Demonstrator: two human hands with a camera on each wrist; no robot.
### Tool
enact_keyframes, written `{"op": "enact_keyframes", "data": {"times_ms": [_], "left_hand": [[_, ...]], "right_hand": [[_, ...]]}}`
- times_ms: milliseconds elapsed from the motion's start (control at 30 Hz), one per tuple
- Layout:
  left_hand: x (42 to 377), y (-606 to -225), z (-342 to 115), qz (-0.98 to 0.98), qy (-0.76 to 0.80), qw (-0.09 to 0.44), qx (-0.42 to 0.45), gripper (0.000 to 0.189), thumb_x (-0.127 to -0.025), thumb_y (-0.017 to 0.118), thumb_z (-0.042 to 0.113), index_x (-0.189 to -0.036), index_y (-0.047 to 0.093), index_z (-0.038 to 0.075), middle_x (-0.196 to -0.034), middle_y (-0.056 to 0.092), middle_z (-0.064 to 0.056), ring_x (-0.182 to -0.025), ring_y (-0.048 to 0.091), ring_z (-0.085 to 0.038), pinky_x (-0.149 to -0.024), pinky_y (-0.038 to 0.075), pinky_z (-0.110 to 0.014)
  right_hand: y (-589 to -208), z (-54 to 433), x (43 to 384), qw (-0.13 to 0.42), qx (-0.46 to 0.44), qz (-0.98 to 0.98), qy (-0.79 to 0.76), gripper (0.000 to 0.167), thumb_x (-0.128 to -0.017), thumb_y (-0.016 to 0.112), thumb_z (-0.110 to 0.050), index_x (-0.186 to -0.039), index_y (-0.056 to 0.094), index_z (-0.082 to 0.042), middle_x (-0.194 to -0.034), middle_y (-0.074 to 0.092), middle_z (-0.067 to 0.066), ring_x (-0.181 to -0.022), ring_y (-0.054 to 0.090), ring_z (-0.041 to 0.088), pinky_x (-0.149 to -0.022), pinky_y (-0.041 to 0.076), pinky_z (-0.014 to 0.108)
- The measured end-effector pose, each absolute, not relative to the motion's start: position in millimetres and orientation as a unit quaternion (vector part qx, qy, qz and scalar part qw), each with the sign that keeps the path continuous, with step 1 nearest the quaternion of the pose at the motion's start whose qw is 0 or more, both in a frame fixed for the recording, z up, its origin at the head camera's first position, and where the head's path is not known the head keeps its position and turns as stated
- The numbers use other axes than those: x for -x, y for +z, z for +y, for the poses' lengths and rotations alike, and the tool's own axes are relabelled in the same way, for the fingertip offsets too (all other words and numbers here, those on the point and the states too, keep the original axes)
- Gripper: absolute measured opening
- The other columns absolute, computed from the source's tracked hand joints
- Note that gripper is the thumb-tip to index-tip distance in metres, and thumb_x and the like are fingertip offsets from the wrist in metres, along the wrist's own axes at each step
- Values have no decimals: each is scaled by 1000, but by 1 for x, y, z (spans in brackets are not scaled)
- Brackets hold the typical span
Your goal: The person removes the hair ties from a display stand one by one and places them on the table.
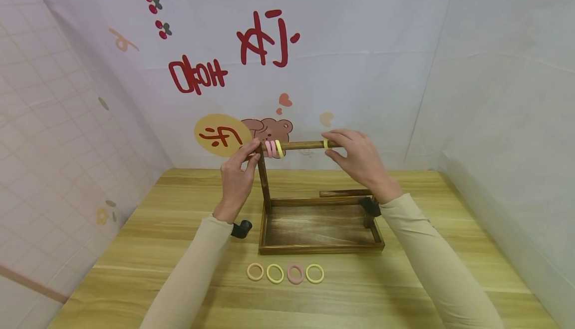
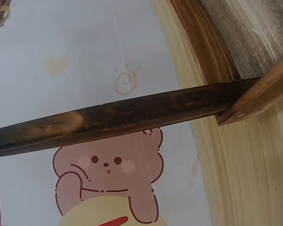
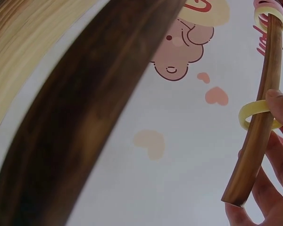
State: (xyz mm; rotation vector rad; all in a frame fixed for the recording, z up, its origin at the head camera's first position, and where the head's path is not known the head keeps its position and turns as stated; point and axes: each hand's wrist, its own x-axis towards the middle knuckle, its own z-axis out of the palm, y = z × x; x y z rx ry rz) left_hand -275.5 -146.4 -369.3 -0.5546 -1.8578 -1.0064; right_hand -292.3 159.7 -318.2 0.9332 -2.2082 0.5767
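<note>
A wooden stand has an upright post (image 1: 264,179) at its left and a rod (image 1: 305,145) reaching right from the top. Two pink rings (image 1: 269,149) and a yellow ring (image 1: 279,149) hang on the rod near the post. My left hand (image 1: 235,179) pinches the corner where post and rod meet. Near the rod's free end, my right hand (image 1: 359,157) pinches another yellow ring (image 3: 252,110) between thumb and fingers. That ring encircles the rod, as the right wrist view shows. In the left wrist view the left hand is almost wholly out of frame.
The stand's base is a shallow wooden tray (image 1: 321,250). A shorter, lower bar (image 1: 343,193) extends at its back right, partly behind the right forearm. In front lie an orange ring (image 1: 255,278), a pink ring (image 1: 295,281) and two yellow rings (image 1: 315,281) in a row.
</note>
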Motion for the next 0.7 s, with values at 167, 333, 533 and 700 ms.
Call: {"op": "enact_keyframes", "data": {"times_ms": [167,333,533,700], "left_hand": [[276,-370,-148,-757,-406,458,226,31,-95,72,0,-126,72,-1,-128,72,-13,-101,75,-32,-85,61,-42],[275,-370,-148,-756,-409,459,224,31,-95,73,0,-126,73,0,-128,72,-12,-101,75,-32,-85,61,-43],[275,-371,-148,-756,-408,461,223,31,-94,73,0,-125,73,0,-127,72,-12,-100,75,-32,-84,61,-43],[275,-370,-148,-756,-409,460,223,31,-95,73,0,-126,73,0,-128,72,-12,-100,75,-31,-85,61,-43]], "right_hand": [[-319,162,292,333,-355,-844,225,46,-88,84,-9,-132,71,-6,-129,70,13,-113,67,32,-102,47,58],[-320,164,291,328,-349,-847,231,46,-88,83,-8,-133,70,-5,-130,70,14,-112,68,32,-101,48,58],[-321,167,291,326,-347,-849,229,47,-89,83,-8,-133,69,-5,-130,69,14,-113,67,33,-101,47,59],[-321,170,291,322,-346,-851,230,47,-89,83,-7,-134,69,-5,-130,69,14,-114,66,34,-102,47,59]]}}
